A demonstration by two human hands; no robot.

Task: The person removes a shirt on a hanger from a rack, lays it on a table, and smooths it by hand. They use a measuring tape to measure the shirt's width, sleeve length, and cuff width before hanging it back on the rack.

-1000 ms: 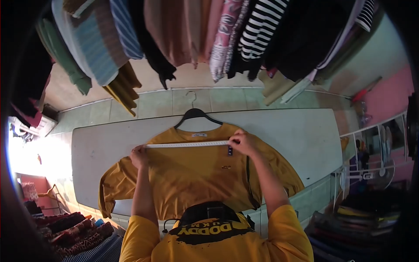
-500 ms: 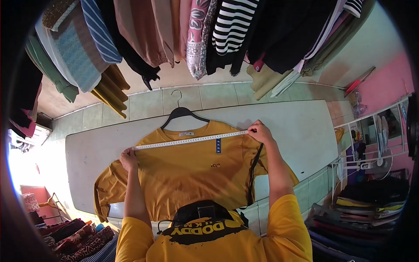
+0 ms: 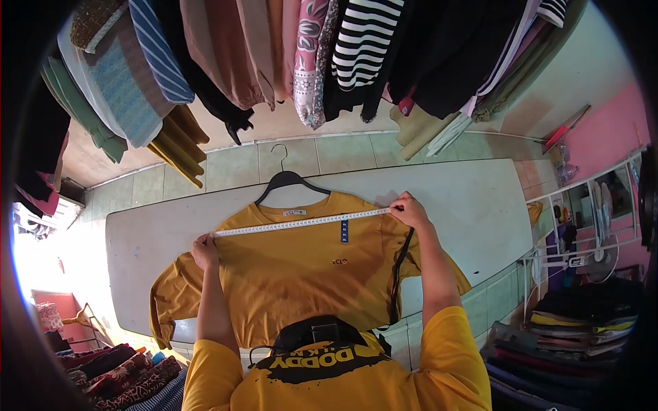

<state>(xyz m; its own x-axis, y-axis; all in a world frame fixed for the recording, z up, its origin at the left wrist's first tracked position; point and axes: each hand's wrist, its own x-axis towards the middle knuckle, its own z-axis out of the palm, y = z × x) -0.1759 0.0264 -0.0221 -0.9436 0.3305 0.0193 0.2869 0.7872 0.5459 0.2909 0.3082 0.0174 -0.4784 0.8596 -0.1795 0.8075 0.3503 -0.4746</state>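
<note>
A mustard long-sleeved shirt [image 3: 308, 274] lies spread on a pale board, with a black hanger [image 3: 291, 180] in its neck. Across its upper chest runs a white measuring tape [image 3: 301, 223], stretched nearly straight. My left hand [image 3: 205, 251] pinches one tape end by the shirt's left edge. At the opposite shoulder, the fingers of my right hand [image 3: 409, 209] are closed on the tape's other part. A blue size strip [image 3: 345, 231] is on the chest below the tape. Part of the tape's black side [image 3: 401, 267] hangs down past the right sleeve.
Hanging clothes [image 3: 367, 41] line the far side above the board [image 3: 480, 205]. Folded garments are stacked at the lower right [image 3: 582, 308] and lower left [image 3: 130, 373]. A white metal rack [image 3: 569, 257] stands at the right, near a fan. A black bag [image 3: 319, 332] is at my waist.
Both hands keep their hold on the tape over the shirt. The view has shifted very slightly; little else differs.
</note>
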